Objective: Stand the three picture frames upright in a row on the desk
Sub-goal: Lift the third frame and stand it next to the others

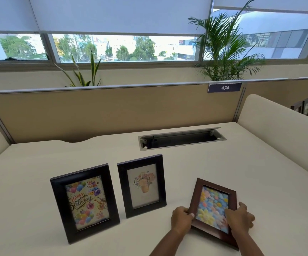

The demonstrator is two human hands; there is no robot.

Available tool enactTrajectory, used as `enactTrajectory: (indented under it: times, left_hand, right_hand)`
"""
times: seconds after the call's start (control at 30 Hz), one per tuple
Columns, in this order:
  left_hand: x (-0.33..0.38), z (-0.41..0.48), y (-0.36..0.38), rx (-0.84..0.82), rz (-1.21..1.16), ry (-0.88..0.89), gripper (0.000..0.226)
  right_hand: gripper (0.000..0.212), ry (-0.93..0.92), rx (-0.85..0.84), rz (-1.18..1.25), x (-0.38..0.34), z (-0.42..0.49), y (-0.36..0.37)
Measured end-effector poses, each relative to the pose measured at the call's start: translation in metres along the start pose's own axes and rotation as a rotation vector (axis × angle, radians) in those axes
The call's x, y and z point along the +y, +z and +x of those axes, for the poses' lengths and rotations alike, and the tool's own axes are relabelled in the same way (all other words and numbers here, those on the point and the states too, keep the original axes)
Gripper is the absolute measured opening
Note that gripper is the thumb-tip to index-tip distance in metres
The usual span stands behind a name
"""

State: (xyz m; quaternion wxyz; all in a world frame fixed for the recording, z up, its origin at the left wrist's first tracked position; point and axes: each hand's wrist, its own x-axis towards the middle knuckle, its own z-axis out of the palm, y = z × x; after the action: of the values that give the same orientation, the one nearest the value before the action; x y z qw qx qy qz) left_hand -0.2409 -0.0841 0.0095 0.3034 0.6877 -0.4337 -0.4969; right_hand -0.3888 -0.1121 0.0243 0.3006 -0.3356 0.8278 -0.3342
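Note:
Two black picture frames stand upright on the cream desk (pixel 241 182): the birthday frame (pixel 85 202) at the left and the flower-pot frame (pixel 142 185) just right of it. A brown frame (pixel 213 209) with pastel flowers sits at the right, tilted back and turned a little from the others. My left hand (pixel 181 219) grips its left edge. My right hand (pixel 239 219) holds its right edge, with the thumb across the glass. The frame's lower corner is near the desk's front edge.
An open cable tray (pixel 181 138) is set into the desk behind the frames. Beige partitions (pixel 112 111) close off the back and both sides. Plants stand behind the back partition. Another dark frame (pixel 301 106) shows beyond the right partition.

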Motion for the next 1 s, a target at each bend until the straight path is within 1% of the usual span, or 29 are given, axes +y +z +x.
enactTrajectory:
  times: [0.07, 0.1, 0.13, 0.17, 0.23, 0.27, 0.33, 0.4, 0.47, 0.53, 0.6, 0.67, 0.77, 0.87, 1.0]
  left_hand:
    - [-0.002, -0.003, -0.003, -0.018, -0.079, -0.008, 0.013]
    - [-0.003, -0.004, -0.005, -0.024, -0.11, -0.002, 0.006]
    - [-0.003, -0.004, -0.007, -0.022, -0.132, 0.004, 0.006]
    - [-0.004, -0.003, -0.008, -0.014, -0.143, 0.019, 0.007]
    - [-0.002, -0.005, -0.012, 0.004, -0.165, 0.061, 0.009]
    - [0.0, -0.007, -0.014, 0.005, -0.184, 0.077, 0.011]
    - [0.005, -0.012, -0.018, -0.02, -0.241, 0.104, 0.011]
    - [0.011, -0.02, -0.023, -0.073, -0.295, 0.13, 0.009]
    - [0.016, -0.026, -0.03, -0.144, -0.358, 0.143, 0.011]
    - [0.02, -0.027, -0.034, -0.19, -0.385, 0.172, 0.011]
    - [0.024, -0.031, -0.039, -0.231, -0.406, 0.204, 0.008]
    - [0.026, -0.034, -0.043, -0.263, -0.431, 0.241, 0.012]
    - [0.025, -0.037, -0.048, -0.262, -0.48, 0.264, 0.014]
    - [0.024, -0.038, -0.052, -0.242, -0.546, 0.267, 0.015]
    - [0.025, -0.041, -0.056, -0.222, -0.589, 0.259, 0.015]
  right_hand:
    - [0.061, 0.018, -0.022, 0.047, 0.0, -0.001, 0.002]
    - [0.059, 0.03, -0.037, 0.081, -0.001, 0.0, 0.003]
    - [0.055, 0.042, -0.055, 0.12, -0.001, -0.001, 0.002]
    - [0.045, 0.05, -0.071, 0.169, -0.001, -0.001, 0.002]
    - [0.018, 0.034, -0.11, 0.272, 0.002, 0.0, -0.001]
    - [0.014, 0.025, -0.123, 0.32, 0.004, 0.002, -0.003]
    - [0.018, 0.005, -0.153, 0.385, 0.005, 0.005, -0.006]
    - [0.019, 0.001, -0.226, 0.464, -0.002, 0.002, -0.012]
    - [0.015, -0.017, -0.322, 0.571, -0.011, -0.002, -0.02]
    - [0.007, -0.041, -0.422, 0.656, -0.021, -0.008, -0.027]
    - [0.007, -0.066, -0.505, 0.682, -0.029, -0.01, -0.032]
    - [0.011, -0.093, -0.552, 0.698, -0.034, -0.01, -0.034]
    - [0.015, -0.105, -0.624, 0.724, -0.039, -0.011, -0.037]
    - [0.015, -0.091, -0.762, 0.759, -0.041, -0.016, -0.039]
    - [0.021, -0.041, -0.917, 0.698, -0.04, -0.023, -0.036]
